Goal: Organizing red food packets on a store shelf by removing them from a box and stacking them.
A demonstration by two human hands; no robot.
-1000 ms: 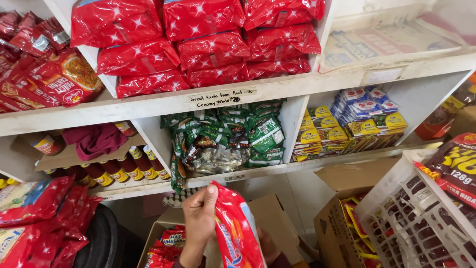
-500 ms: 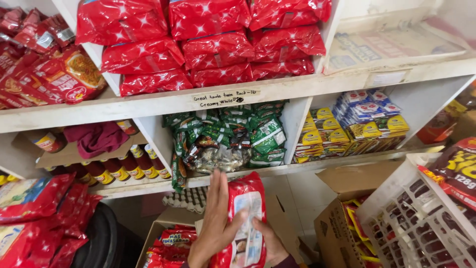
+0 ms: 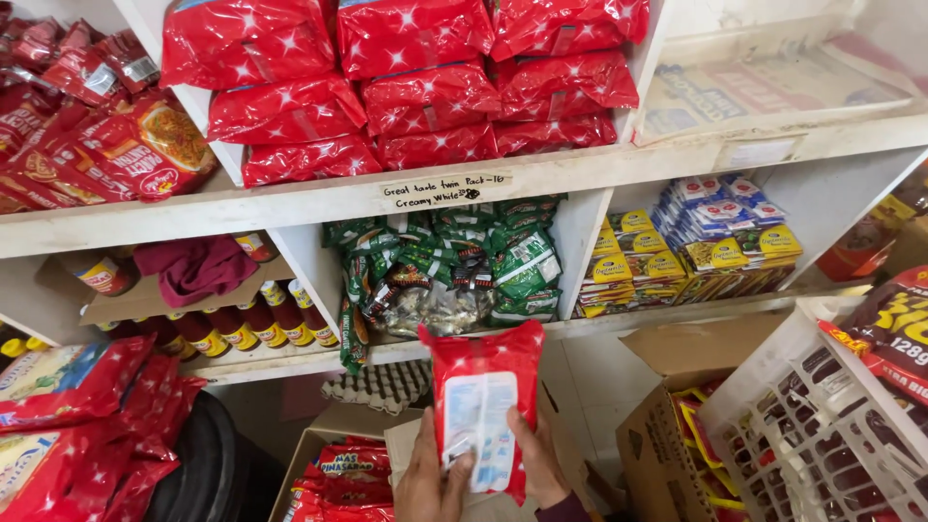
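I face white shelving [image 3: 464, 188] divided into compartments. The upper centre compartment carries stacked red packets with white stars [image 3: 416, 82]. Upper left holds red snack bags [image 3: 97, 135]. Below, the middle compartment contains green sachets [image 3: 454, 266]; the compartment to its right contains stacks of small yellow and blue packs [image 3: 696, 242]. At lower left stand red-capped bottles [image 3: 242, 329] beside a maroon cloth [image 3: 193, 269]. An egg tray [image 3: 382, 385] lies under the bottom shelf. An open cardboard box [image 3: 338, 464] of red packets sits on the floor below me, and a white plastic crate [image 3: 822, 425] stands at lower right.

The red packet [image 3: 483, 406] is held upright in front of the bottom shelf edge, its white label panel toward me. My left hand [image 3: 430, 478] is closed on its lower left edge, thumb across the label. My right hand [image 3: 536, 464] is closed on its lower right side, fingers wrapped behind. Both hands contact the packet directly, above the cardboard box.
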